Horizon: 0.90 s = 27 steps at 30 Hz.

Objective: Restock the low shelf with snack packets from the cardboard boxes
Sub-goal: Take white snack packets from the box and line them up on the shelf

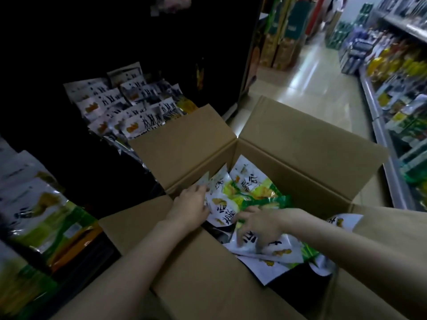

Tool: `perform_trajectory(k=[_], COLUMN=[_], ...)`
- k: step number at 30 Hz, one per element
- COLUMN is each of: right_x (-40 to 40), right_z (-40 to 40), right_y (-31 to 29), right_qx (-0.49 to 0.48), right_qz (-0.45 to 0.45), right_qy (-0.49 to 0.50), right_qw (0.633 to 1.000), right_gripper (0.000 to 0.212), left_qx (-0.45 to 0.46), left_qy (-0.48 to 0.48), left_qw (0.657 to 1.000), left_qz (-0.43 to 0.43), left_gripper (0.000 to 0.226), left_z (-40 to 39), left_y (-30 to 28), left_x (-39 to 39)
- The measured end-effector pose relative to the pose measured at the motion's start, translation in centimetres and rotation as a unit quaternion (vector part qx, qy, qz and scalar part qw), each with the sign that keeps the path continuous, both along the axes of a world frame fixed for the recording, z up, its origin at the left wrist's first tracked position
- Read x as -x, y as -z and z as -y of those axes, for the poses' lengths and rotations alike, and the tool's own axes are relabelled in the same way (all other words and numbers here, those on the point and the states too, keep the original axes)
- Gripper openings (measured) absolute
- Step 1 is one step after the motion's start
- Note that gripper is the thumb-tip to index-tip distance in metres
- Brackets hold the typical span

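An open cardboard box [298, 144] stands in front of me with its flaps spread. Inside lie several white and green snack packets [251, 188]. My left hand [191, 204] reaches in at the box's left side and grips the edge of a white packet [221, 204]. My right hand [258, 227] lies with fingers spread down on another packet [277, 249] nearer me. On the low dark shelf [80, 162] to the left, rows of white packets [124, 105] stand upright.
More green and white packets [39, 204] sit on the shelf at the near left. A tiled aisle [307, 88] runs ahead on the right, lined by a long shelf of goods [397, 93]. Stacked boxes [279, 42] stand at the far end.
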State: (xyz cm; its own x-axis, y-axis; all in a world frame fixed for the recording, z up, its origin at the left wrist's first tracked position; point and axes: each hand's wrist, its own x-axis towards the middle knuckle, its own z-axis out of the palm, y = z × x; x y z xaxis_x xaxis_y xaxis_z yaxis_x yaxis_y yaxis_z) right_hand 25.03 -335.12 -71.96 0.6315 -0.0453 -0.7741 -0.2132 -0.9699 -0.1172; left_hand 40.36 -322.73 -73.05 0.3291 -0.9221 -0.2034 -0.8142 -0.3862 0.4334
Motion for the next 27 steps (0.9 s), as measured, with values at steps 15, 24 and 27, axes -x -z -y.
perform_trajectory(k=[15, 24, 27], right_x=[2.3, 2.7, 3.3], right_z=[1.5, 2.3, 3.8], right_y=[-0.8, -0.3, -3.4], right_qx=[-0.106, 0.053, 0.012], right_qz=[0.039, 0.266, 0.393], right_qy=[0.166, 0.172, 0.313], right_qw=[0.980, 0.947, 0.864], right_gripper=[0.062, 0.007, 0.008], left_qx=[-0.250, 0.062, 0.291], left_qy=[0.196, 0.104, 0.038], left_qw=[0.923, 0.983, 0.956], left_qz=[0.216, 0.139, 0.017], left_gripper=[0.031, 0.028, 0.022], left_z=[5.6, 5.6, 5.2], left_y=[4.3, 2.1, -0.8], left_x=[2.2, 1.3, 0.4])
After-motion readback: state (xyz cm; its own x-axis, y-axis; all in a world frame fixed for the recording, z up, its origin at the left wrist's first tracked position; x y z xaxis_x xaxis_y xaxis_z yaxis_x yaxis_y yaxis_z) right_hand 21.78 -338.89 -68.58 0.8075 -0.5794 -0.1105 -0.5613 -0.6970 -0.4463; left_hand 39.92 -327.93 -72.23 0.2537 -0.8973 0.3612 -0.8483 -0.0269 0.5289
